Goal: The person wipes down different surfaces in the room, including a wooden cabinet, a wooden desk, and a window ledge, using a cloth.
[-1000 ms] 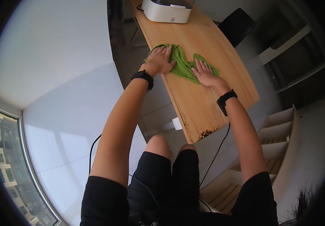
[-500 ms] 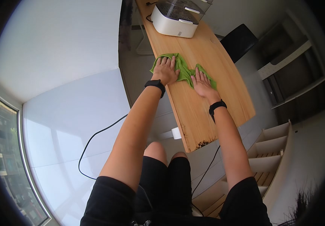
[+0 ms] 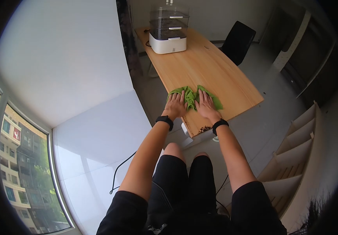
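Observation:
A crumpled green cloth (image 3: 191,102) lies on the wooden table (image 3: 212,66), towards its near end. My left hand (image 3: 176,105) rests flat on the cloth's left part, fingers stretched out, close to the table's left edge. On the cloth's right part lies my right hand (image 3: 207,107), fingers extended and palm down. Both hands press from above without wrapping round the cloth, and a ridge of bunched fabric shows between them. Dark marks (image 3: 205,129) spot the near edge of the tabletop.
A white appliance with clear stacked tiers (image 3: 169,43) stands on the table's far end. Beyond the right side is a black chair (image 3: 238,41). A wooden shelf unit (image 3: 294,152) is at the lower right. A window (image 3: 32,172) and a dark cable (image 3: 118,170) are on the left.
Both hands and the green cloth have moved along the tabletop towards its near end. My hands are closer together, bunching the cloth between them. The camera view has shifted, showing more of the appliance.

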`<state>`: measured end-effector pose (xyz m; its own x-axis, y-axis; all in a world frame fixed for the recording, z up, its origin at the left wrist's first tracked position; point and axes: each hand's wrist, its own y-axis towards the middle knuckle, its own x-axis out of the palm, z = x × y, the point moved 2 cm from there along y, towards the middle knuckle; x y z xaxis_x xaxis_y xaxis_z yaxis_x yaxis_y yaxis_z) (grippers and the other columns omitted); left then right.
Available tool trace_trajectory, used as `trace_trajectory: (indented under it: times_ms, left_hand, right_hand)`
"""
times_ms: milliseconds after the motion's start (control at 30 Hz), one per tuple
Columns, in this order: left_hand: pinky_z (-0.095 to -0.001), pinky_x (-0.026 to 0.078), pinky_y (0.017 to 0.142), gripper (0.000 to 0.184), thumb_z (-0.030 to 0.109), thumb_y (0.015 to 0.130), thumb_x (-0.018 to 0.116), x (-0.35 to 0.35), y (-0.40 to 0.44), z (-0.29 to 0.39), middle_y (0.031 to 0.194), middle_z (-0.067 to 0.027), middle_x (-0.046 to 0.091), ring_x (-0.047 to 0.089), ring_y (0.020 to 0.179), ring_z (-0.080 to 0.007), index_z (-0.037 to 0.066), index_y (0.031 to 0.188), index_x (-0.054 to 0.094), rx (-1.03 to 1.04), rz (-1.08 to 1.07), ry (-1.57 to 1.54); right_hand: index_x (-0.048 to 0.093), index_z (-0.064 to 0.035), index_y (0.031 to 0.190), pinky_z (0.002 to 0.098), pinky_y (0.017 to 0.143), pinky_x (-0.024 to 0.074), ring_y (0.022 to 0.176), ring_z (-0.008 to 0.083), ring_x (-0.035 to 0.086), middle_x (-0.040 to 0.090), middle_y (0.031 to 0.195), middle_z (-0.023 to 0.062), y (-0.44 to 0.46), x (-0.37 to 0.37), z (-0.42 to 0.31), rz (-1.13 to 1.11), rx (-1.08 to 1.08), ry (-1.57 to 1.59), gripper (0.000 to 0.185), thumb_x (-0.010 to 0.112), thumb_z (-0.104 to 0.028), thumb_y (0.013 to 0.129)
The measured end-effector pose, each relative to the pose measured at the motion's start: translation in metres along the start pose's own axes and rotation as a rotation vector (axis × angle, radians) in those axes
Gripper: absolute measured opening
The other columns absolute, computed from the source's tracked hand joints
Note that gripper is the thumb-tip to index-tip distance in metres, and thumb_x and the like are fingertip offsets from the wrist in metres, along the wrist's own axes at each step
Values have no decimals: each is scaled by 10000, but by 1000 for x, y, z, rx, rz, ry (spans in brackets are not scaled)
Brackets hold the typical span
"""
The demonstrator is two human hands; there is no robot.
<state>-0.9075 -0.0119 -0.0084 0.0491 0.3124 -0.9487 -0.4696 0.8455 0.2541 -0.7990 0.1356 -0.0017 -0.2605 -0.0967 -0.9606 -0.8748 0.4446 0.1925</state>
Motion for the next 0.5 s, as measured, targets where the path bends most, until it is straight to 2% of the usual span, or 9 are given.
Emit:
trace_trajectory:
  times_ms: [33, 133, 167, 267, 500]
  left_hand:
    - [-451, 242, 1131, 684, 404, 980, 359, -2, -8, 6, 1318, -193, 507, 415, 1279, -326, -48, 1483, 255, 40, 5, 14]
    - [-475, 272, 1119, 668, 376, 987, 374, -3, -29, 18, 1254, -216, 526, 451, 1223, -347, -82, 1462, 271, 143, 32, 26]
    - [-478, 274, 1118, 667, 372, 989, 373, -2, -36, 22, 1249, -222, 526, 454, 1216, -354, -89, 1459, 268, 167, 47, 20]
    - [-473, 262, 1122, 676, 389, 994, 348, -4, -53, 33, 1268, -234, 520, 442, 1237, -361, -88, 1464, 256, 205, 10, 11]
    - [-448, 288, 1111, 663, 373, 982, 372, -24, -90, 58, 1243, -243, 538, 461, 1221, -360, -100, 1442, 298, 286, -33, -37]
  right_hand:
    - [274, -55, 1459, 478, 1137, 258, 1347, 385, 344, 325, 1482, 241, -11, 0, 2, 97, -31, 28, 621, 468, -385, 971]
    - [404, -24, 1310, 497, 1076, 326, 1239, 429, 424, 404, 1389, 263, -36, -3, 11, 174, -71, 65, 520, 545, -357, 937]
    - [436, -23, 1249, 511, 1050, 342, 1184, 449, 453, 444, 1346, 249, -44, -4, 13, 224, -121, 71, 471, 534, -370, 946]
    - [452, -26, 1239, 515, 1056, 335, 1187, 444, 460, 447, 1357, 238, -67, -10, 16, 181, -104, 57, 458, 528, -376, 953]
    - [389, -113, 1445, 490, 1139, 244, 1295, 399, 409, 407, 1443, 181, -108, -23, 19, 72, -107, -44, 561, 413, -440, 990]
